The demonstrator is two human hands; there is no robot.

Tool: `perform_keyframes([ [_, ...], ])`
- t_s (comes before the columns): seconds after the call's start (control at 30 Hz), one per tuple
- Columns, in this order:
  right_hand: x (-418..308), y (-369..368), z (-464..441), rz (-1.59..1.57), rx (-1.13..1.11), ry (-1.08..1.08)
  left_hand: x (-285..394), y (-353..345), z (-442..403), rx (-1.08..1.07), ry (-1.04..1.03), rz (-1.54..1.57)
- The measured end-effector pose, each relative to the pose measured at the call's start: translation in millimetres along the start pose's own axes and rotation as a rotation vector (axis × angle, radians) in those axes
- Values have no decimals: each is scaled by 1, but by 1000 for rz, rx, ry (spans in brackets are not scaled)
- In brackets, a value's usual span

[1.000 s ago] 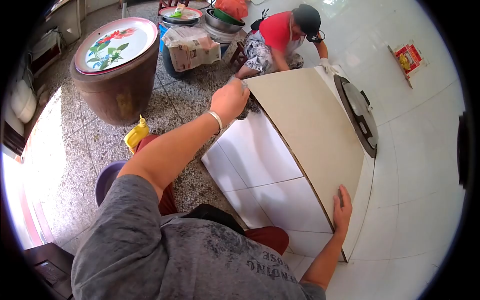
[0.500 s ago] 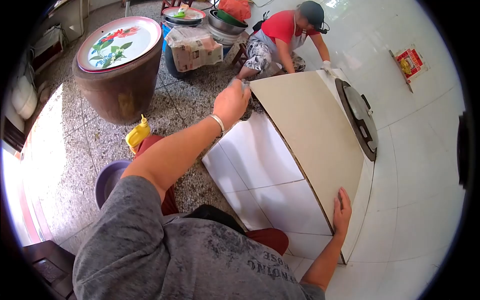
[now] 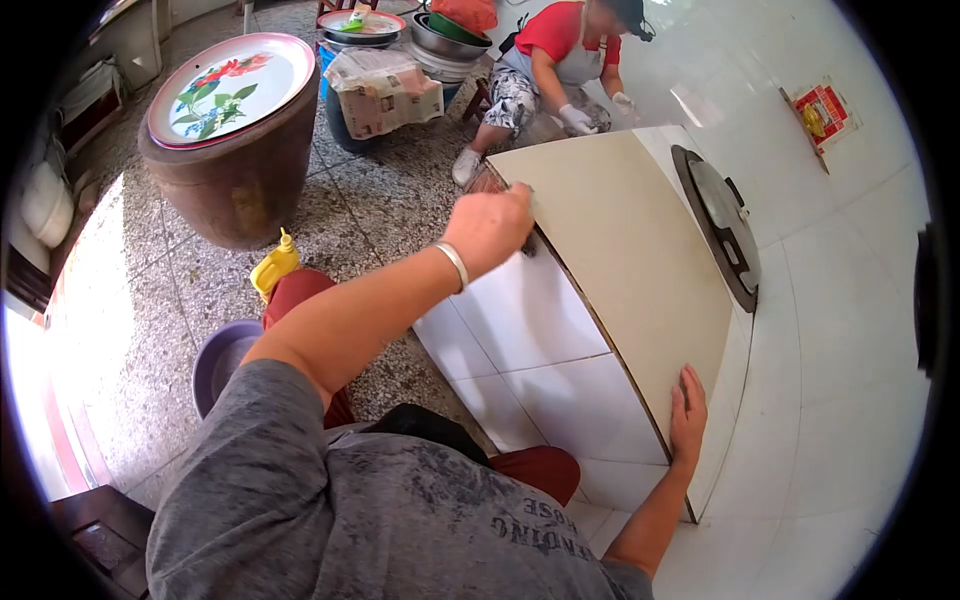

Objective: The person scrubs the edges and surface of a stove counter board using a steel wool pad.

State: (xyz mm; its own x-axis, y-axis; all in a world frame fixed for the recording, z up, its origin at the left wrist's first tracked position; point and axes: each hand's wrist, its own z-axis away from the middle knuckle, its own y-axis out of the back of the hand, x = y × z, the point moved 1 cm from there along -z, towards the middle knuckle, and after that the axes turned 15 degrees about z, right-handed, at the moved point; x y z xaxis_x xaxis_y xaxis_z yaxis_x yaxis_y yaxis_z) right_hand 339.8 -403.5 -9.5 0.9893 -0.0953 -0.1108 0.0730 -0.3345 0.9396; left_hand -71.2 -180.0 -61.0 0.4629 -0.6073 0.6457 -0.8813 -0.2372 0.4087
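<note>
My left hand point(image 3: 488, 228), with a band round its wrist, is closed at the far-left edge of a beige board point(image 3: 620, 240). What its fingers hold is too small and hidden to make out. The board lies over a block faced with white tiles point(image 3: 570, 395). Near the board's close right corner rests my right hand point(image 3: 688, 415), its fingers stretched out and a little apart on the surface. A dark patch point(image 3: 529, 243) shows beside the board's edge, just below my left hand.
Beyond the board crouches a person point(image 3: 560, 75) in white gloves. A dark-rimmed lid point(image 3: 718, 225) stands at the wall. To the left are a big brown jar point(image 3: 235, 190), a yellow bottle point(image 3: 273, 266), a purple basin point(image 3: 222, 362) and a newspaper-covered bucket point(image 3: 385, 95).
My left hand has moved right and nearer along the board's edge. The other person has drawn both gloved hands back from the counter and leaned away. My right hand has barely moved.
</note>
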Motion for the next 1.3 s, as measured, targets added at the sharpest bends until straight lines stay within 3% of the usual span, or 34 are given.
perform_keyframes([
  [0.37, 14, -2, 1, -15, -1, 39, -12, -2, -3, -16, 58, -5],
  [0.43, 9, 1, 3, -11, 1, 37, -28, 5, -12, 123, 194, -11],
  [0.63, 1, 0, 1, -18, 6, -5, -11, -7, -7, 161, 263, 24],
  [0.7, -1, 1, 2, 1, 6, -9, 3, -14, 3, 105, 249, 21],
  [0.9, 0, 2, 2, 9, 17, -8, 56, -48, 44, -21, -60, 94],
  [1.03, 1, 1, 3, -21, 32, 18, 51, -41, 40, -41, -79, 57],
  [1.17, 0, 2, 1, -26, 25, 11, -9, -6, 1, 119, 248, -50],
  [1.3, -6, 3, 2, -16, 15, -14, -17, -5, -7, 139, 235, -69],
])
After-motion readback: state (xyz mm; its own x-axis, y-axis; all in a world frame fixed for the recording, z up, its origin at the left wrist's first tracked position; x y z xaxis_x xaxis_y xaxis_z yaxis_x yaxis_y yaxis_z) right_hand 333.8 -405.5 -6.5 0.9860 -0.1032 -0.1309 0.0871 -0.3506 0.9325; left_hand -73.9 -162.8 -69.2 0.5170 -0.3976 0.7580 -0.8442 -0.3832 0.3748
